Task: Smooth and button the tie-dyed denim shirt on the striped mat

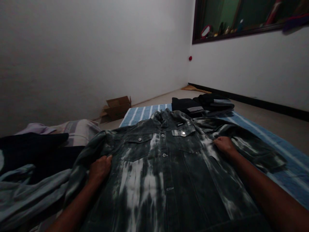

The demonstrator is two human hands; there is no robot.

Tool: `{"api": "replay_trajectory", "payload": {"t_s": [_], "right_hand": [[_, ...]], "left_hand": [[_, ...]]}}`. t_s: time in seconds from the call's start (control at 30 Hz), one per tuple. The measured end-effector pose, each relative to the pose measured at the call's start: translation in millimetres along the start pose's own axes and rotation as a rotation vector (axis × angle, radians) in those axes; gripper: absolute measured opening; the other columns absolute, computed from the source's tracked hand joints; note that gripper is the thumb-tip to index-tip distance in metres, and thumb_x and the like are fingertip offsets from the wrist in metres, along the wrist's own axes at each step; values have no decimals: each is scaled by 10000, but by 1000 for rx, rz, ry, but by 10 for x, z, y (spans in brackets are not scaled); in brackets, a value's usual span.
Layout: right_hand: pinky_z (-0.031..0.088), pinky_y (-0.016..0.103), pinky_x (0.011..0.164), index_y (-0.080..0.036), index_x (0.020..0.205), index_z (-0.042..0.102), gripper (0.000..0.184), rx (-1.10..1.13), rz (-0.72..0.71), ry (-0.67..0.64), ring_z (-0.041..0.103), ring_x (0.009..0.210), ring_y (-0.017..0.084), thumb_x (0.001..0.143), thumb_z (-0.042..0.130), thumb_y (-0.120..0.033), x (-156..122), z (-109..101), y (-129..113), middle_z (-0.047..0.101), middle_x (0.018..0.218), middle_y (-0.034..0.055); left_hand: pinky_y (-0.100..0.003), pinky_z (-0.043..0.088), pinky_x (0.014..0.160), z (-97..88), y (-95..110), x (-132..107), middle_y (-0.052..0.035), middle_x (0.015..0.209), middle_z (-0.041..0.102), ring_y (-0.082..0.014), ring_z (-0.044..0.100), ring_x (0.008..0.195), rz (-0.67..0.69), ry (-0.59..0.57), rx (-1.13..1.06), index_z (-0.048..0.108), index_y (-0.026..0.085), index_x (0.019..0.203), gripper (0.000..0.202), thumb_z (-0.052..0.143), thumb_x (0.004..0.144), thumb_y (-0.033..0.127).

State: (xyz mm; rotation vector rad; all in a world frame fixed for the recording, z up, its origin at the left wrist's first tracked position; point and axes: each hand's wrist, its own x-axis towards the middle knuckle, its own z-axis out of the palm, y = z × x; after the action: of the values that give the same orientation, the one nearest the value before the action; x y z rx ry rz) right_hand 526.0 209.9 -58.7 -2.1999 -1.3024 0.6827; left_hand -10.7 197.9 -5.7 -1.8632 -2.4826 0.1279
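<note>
A dark denim jacket (pixel 166 167) with pale bleached streaks lies front up and buttoned on a blue striped sheet (pixel 287 151). My left hand (pixel 100 169) rests on its left side near the armpit seam, fingers curled into the cloth. My right hand (pixel 224 145) presses on the right side near the other armpit, fingers bent over the fabric. Both sleeves spread outward from under my hands.
A stack of folded dark clothes (pixel 202 104) sits beyond the collar. Loose garments (pixel 31 174) are heaped at the left. An open cardboard box (pixel 118 108) stands by the far wall. A shelf with small items (pixel 241 22) is set in the right wall.
</note>
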Motion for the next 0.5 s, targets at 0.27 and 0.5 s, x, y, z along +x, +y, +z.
{"api": "replay_trajectory", "payload": {"t_s": [0.27, 0.5], "right_hand": [[290, 234, 442, -166, 539, 588, 174, 40, 18, -13, 507, 478, 154, 681, 514, -235, 69, 18, 117, 541, 493, 28], [353, 225, 479, -119, 647, 664, 200, 112, -7, -63, 554, 543, 157, 697, 564, -285, 84, 36, 139, 601, 575, 41]], "left_hand": [[-307, 439, 664, 10, -27, 32, -163, 810, 686, -269, 643, 786, -20, -2, -28, 600, 157, 649, 443, 270, 902, 312], [-297, 427, 657, 16, -10, 6, -157, 782, 672, -259, 638, 774, -32, 4, -46, 584, 166, 644, 440, 281, 909, 343]]}}
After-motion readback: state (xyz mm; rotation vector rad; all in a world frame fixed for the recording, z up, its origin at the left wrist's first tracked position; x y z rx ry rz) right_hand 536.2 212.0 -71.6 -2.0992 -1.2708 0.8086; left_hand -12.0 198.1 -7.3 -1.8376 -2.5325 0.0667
